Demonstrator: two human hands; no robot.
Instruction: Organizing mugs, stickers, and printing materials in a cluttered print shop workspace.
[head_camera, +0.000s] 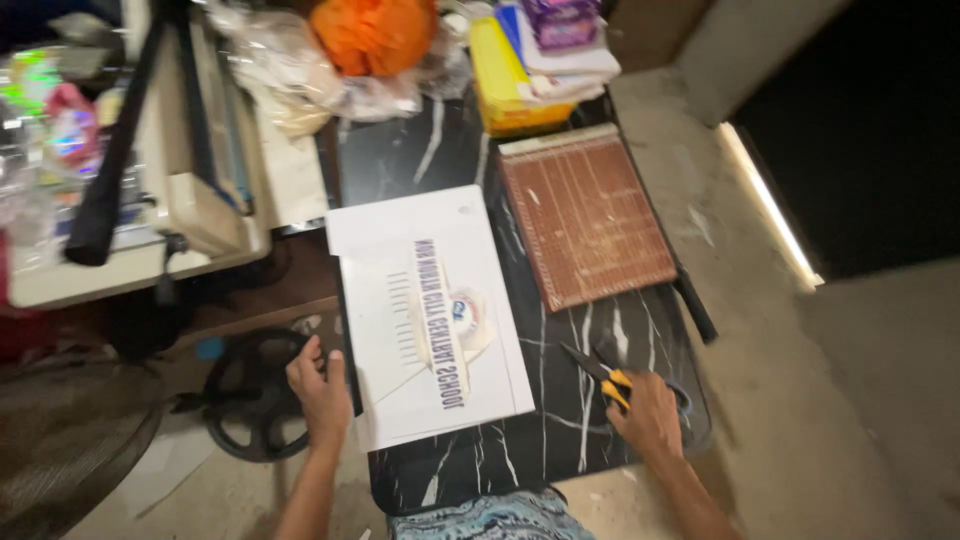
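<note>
Far left, a black fan base (255, 395) sits on the floor beside a dark tripod leg (120, 150) leaning across a cream cabinet (190, 215) cluttered with crinkled clear plastic. Now the left hand (320, 395): it's at the near-left edge of the white sheet (430, 315), fingers curled over the border and pressing it down against the black marble-patterned tabletop (590, 430). The sheet lies flat and whole, a smooth glossy rectangle with a printed blue strip and a small round emblem down its middle, plus faint fold lines fanning toward the corner. No cut shows in it anywhere, so by the look of things any trimming is not yet begun; the paper is only being steadied.

Moving right, the paper trimmer (585, 220) rests just beyond the sheet's right edge, its reddish-brown gridded board bare, its black blade arm (690, 300) lying down along the right side. Nothing sits on that board. Behind it, a stack of yellow and white paper pads (530, 70) and a puffy orange bag (375, 35).

And the right hand (650, 410): closed around the yellow handles of the scissors (600, 375), dark blades parted and pointing up-left toward the sheet, well short of touching it. Bare concrete floor (800, 400) runs off to the right, rough and grey.
</note>
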